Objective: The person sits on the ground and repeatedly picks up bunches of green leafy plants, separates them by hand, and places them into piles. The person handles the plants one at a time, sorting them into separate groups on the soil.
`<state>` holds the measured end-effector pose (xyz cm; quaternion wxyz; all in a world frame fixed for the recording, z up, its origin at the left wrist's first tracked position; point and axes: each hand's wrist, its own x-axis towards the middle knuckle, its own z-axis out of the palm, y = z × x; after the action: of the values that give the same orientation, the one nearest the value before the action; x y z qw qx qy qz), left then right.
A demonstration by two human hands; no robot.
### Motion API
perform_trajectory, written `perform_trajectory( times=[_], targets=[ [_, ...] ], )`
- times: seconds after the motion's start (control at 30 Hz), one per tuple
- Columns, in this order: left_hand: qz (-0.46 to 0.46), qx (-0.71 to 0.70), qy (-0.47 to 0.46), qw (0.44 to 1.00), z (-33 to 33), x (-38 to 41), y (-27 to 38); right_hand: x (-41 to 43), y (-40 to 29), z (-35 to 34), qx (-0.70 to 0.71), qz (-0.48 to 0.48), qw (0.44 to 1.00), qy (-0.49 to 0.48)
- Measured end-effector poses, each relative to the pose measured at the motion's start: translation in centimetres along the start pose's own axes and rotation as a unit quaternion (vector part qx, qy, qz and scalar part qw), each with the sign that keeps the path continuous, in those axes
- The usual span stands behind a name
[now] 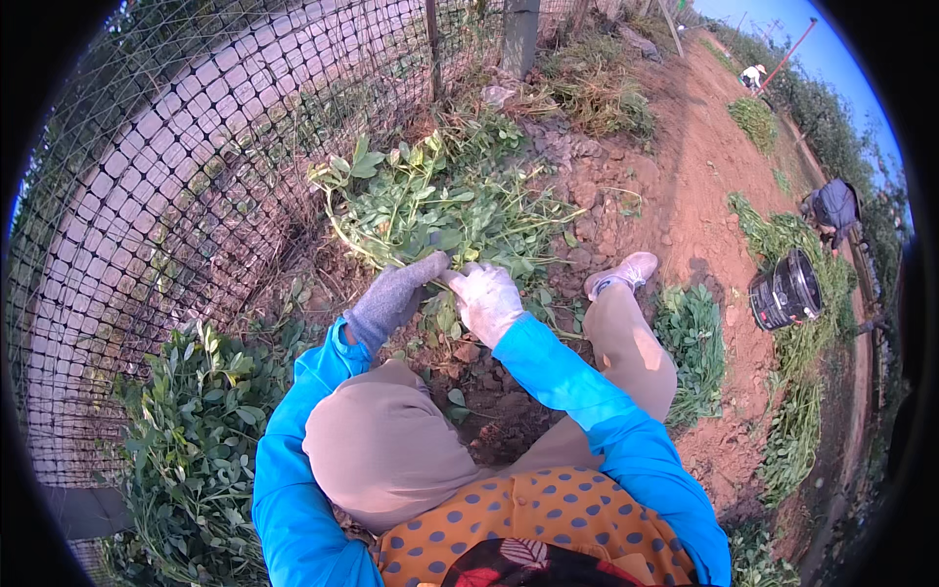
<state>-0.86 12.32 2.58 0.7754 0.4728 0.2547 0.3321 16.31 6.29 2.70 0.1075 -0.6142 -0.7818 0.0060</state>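
Note:
Both of my hands wear gloves and meet in front of my knees at the near edge of a heap of leafy green plants. My left hand, in a grey knit glove, is closed around the lower part of a long pale plant stem that arches up to the left. Close beside it, my right hand, in a whitish, soiled glove, has its fingertips pinched at the stems. Leaves hide what exactly lies between those fingertips. Leaves hang just below the hands over loose brown soil.
Black mesh fence with a concrete post runs along the left. Plant piles lie at the lower left and right. A black bucket stands on plants at right. Two people are farther off.

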Motion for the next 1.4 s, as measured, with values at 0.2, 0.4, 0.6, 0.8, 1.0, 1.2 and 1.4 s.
perform_trajectory(
  times=[0.2,0.4,0.6,0.8,1.0,1.2,1.4],
  targets=[
    [0.104,-0.176,0.076,0.976,1.3,-0.1,5.9,-8.5,5.9,6.2,0.013,0.139,0.974,0.181],
    [0.302,-0.184,0.006,0.935,4.3,-4.9,16.2,-17.9,11.4,13.7,0.09,0.312,0.908,-0.267],
    [0.273,-0.145,-0.06,0.949,6.0,-9.8,16.6,-16.5,12.0,14.9,0.118,0.321,0.937,-0.069],
    [0.157,-0.159,0.118,0.967,5.7,-11.3,5.1,-14.6,11.6,11.5,0.122,0.333,0.921,0.163],
    [0.114,-0.191,0.286,0.932,8.6,-11.1,-3.5,-11.2,8.3,13.2,0.12,0.196,0.972,0.046],
    [0.097,-0.24,0.32,0.911,8.3,-9.7,-4.1,-14.1,8.0,19.8,-0.002,0.32,0.928,-0.193],
    [0.07,-0.233,0.374,0.895,6.4,-7.7,-6.5,-11.4,9.9,18.2,0.141,0.237,0.96,-0.045]
  ],
)
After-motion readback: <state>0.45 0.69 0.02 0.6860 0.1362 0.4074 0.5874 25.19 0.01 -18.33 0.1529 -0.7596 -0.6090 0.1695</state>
